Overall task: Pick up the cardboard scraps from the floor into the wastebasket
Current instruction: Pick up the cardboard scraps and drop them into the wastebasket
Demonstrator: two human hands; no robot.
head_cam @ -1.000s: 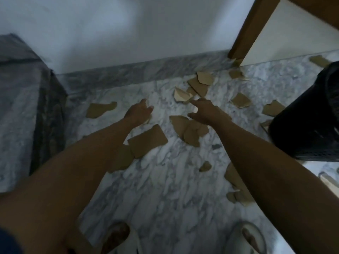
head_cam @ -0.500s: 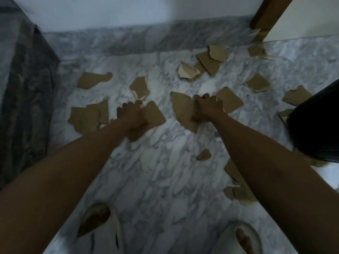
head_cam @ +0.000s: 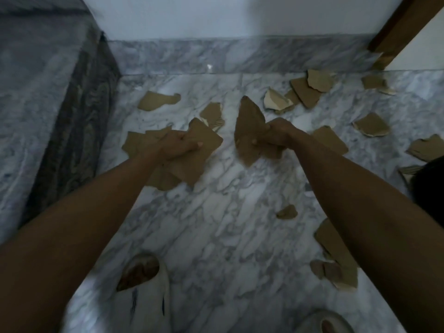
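Observation:
Brown cardboard scraps lie scattered over the marble floor (head_cam: 216,227). My left hand (head_cam: 179,146) grips a large flat scrap (head_cam: 204,140) with more pieces bunched under it. My right hand (head_cam: 276,135) holds a tall pointed scrap (head_cam: 248,126), lifted off the floor. The black wastebasket (head_cam: 430,188) shows only as a dark edge at the far right. Other scraps lie near the wall (head_cam: 158,100), by the door frame (head_cam: 319,80), and beside my right forearm (head_cam: 336,255).
A grey marble step or ledge (head_cam: 36,116) rises on the left. The skirting and white wall (head_cam: 228,56) close the far side. A wooden door frame (head_cam: 398,30) stands at top right. My slippered feet (head_cam: 141,292) are at the bottom.
Both hands went down onto the scraps, closed around them, and now lift them off the floor. The view has tilted and shifted, so the wastebasket has slid toward the right edge.

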